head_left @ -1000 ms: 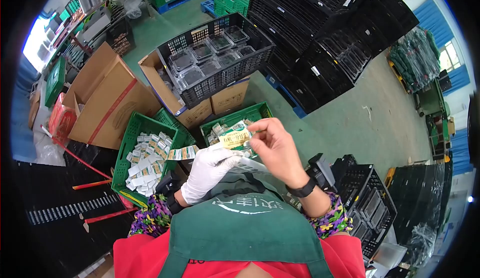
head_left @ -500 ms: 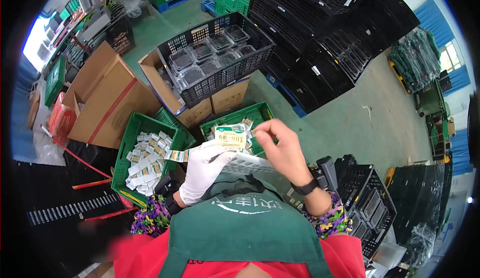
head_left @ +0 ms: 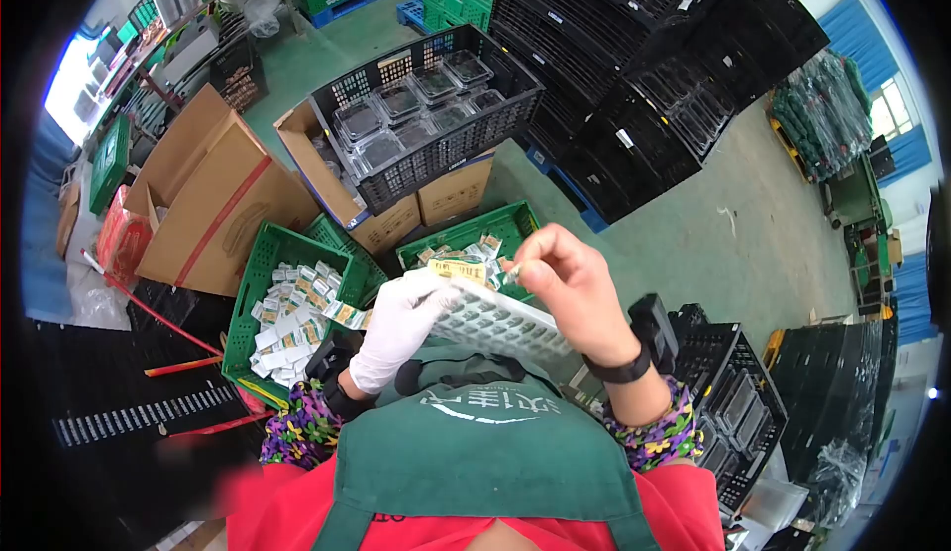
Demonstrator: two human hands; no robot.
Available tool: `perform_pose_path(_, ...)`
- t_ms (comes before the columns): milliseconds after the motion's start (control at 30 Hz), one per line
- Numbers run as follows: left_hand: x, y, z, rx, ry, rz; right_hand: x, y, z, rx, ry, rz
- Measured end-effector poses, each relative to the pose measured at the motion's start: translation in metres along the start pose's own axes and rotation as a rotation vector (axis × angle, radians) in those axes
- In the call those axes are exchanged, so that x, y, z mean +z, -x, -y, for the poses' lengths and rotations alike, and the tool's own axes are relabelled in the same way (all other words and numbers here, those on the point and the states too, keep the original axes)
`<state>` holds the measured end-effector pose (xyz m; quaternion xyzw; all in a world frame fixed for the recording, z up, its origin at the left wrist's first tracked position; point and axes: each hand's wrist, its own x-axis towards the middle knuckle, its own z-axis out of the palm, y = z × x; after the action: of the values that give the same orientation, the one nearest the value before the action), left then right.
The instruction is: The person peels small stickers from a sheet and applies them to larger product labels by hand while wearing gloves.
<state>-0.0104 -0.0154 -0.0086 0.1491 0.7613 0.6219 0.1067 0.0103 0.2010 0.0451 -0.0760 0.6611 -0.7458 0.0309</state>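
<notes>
My left hand point(head_left: 401, 325), in a white glove, is closed on a printed yellow-and-green label point(head_left: 460, 270) and the edge of a pale sheet point(head_left: 505, 321) with rows of small green stickers. The label tilts away, above the sheet's far edge. Bare and with a dark wristband, my right hand point(head_left: 575, 298) is off the sheet's right end, thumb and forefinger pinched on a small green-and-white sticker point(head_left: 512, 275). A strip of labels point(head_left: 345, 314) trails left of my glove to a green crate point(head_left: 238, 338) heaped with folded labels. Another green crate point(head_left: 520, 216) with labels stands behind my hands.
Ahead, a black crate point(head_left: 446, 145) of clear plastic boxes point(head_left: 401, 102) rests on cardboard boxes point(head_left: 456, 192). Tall black crate stacks point(head_left: 594, 65) stand at the back right. An open carton point(head_left: 223, 209) leans at left; another black crate point(head_left: 763, 442) is at my right.
The label has tipped from facing me to lying flatter. The sticker sheet has tilted up, showing more of its face. My right hand has closed into a pinch on a small sticker.
</notes>
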Motion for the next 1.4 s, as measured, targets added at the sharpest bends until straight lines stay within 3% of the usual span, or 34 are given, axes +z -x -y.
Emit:
perform_pose_path(33,0.000,0.000,-0.002,0.210,-0.097,0.026,0.000,-0.002,-0.001,-0.001,0.000,-0.010)
perform_pose_path(100,0.002,0.001,0.002,0.252,-0.081,0.076,0.002,-0.008,-0.003,0.233,-0.159,0.136)
perform_pose_path(167,0.002,0.004,-0.007,0.218,-0.015,0.166,0.005,-0.015,-0.002,0.283,-0.157,0.197)
perform_pose_path(300,0.003,0.004,-0.002,0.292,-0.145,0.301,-0.005,-0.041,0.001,0.170,-0.199,-0.095)
perform_pose_path(367,0.005,0.011,0.001,0.084,-0.148,0.427,-0.022,-0.059,0.000,0.087,-0.322,-0.149)
perform_pose_path(467,0.009,0.014,0.002,0.030,-0.094,0.393,-0.029,-0.060,0.003,0.093,-0.301,-0.124)
perform_pose_path(633,0.006,0.016,0.001,0.212,-0.162,0.151,-0.013,-0.036,-0.006,0.123,0.048,-0.206)
perform_pose_path(800,0.005,0.014,0.009,0.224,-0.118,0.072,0.004,-0.004,-0.024,0.081,0.272,-0.196)
perform_pose_path(1133,0.005,0.010,0.000,0.207,-0.069,0.082,0.016,0.004,-0.030,0.035,0.445,-0.183)
perform_pose_path(1267,0.004,0.012,-0.003,0.221,-0.080,0.117,0.021,0.003,-0.032,0.027,0.383,-0.184)
perform_pose_path(1400,0.003,0.014,-0.002,0.227,-0.089,0.142,0.025,0.000,-0.028,-0.015,0.648,-0.205)
